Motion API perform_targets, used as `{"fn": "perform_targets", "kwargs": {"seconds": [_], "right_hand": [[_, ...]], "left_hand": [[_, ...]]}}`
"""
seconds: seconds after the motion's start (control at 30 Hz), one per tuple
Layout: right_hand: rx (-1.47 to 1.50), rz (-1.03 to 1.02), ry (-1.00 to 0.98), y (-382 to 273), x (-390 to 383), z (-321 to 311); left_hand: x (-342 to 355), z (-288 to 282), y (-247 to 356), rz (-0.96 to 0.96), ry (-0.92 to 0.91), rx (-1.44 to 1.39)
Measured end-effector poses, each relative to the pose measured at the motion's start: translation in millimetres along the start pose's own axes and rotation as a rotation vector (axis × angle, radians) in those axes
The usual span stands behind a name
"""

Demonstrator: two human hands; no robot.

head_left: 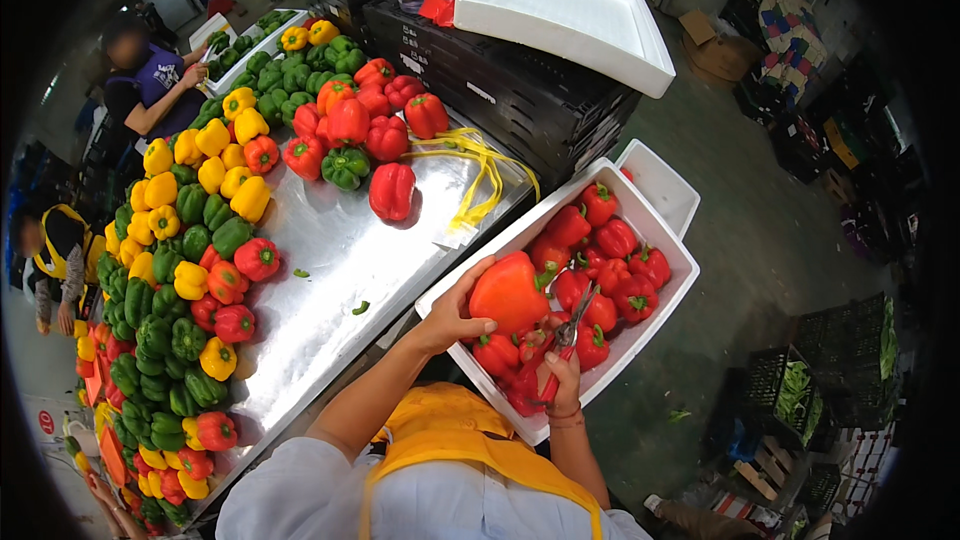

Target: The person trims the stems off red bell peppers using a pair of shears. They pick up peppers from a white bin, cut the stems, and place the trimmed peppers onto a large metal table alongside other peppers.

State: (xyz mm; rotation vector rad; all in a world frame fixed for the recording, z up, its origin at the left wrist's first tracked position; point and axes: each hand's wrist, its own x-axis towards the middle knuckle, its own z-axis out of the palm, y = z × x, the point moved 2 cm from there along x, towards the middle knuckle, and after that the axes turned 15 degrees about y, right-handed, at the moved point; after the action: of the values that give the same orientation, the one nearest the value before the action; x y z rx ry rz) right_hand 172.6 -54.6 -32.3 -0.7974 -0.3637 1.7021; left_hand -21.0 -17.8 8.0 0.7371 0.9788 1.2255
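Large red pepper (508, 292) — sitting within the left grip (462, 305), stem (546, 277) pointing right; clippers (572, 328) — tilting just right of the pepper, the right grip (563, 380) clasping them.

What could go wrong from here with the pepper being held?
The red-handled snips in the right hand are close to the large red pepper in the left hand; a slip might nick its skin. It is held above other red peppers in the white box, so a weak grip might drop it and bruise some.
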Motion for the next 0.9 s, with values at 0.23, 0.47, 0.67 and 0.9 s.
{"fn": "perform_targets", "kwargs": {"seconds": [0.23,0.47,0.67,0.9], "right_hand": [[-0.125,-0.016,-0.012,-1,3,8],[-0.157,0.023,-0.144,6,6,24],[-0.215,0.140,-0.170,24,12,30],[-0.482,0.319,0.029,57,17,-15]], "left_hand": [[-5,-13,-10,0.232,-0.074,0.396],[-18,-27,6,0.086,0.105,0.118],[-38,-74,27,0.105,0.331,-0.146],[-112,-154,119,0.645,0.854,0.722]]}}
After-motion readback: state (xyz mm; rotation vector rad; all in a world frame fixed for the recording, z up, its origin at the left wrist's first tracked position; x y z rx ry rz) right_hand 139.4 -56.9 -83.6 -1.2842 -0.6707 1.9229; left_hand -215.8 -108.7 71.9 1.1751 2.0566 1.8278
